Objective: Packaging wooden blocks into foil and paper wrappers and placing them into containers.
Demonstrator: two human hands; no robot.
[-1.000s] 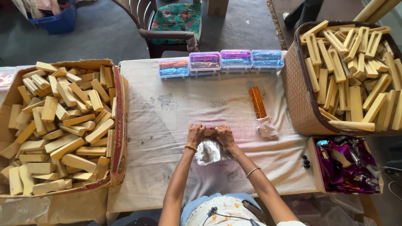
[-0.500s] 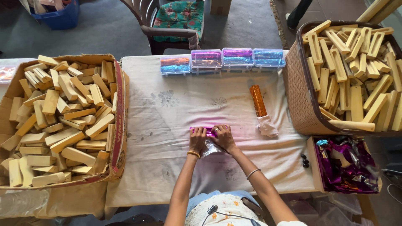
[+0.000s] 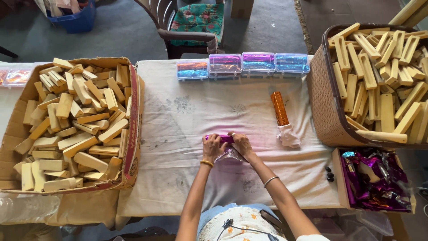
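Cloth-covered counter (image 3: 178, 134), head view: both hands meet on one small foil-wrapped block at the near centre.

Block in pink foil (image 3: 221, 139) lies with its long axis left-right, directly under the fingertips. Left hand (image 3: 213, 147) presses on its left end, right hand (image 3: 241, 143) on its right end; both curl down onto it, neither nearer than the other. Loose clear-silver foil (image 3: 228, 155) trails from the block toward the person, between the wrists. Orange-wrapped block (image 3: 279, 108) lies to the right and farther off, long axis near-far, a white cloth (image 3: 289, 135) at its near end. Cardboard box (image 3: 132, 116) of bare wooden blocks stands left; basket (image 3: 320, 102) of blocks right; four clear cases (image 3: 243, 64) line the far edge.
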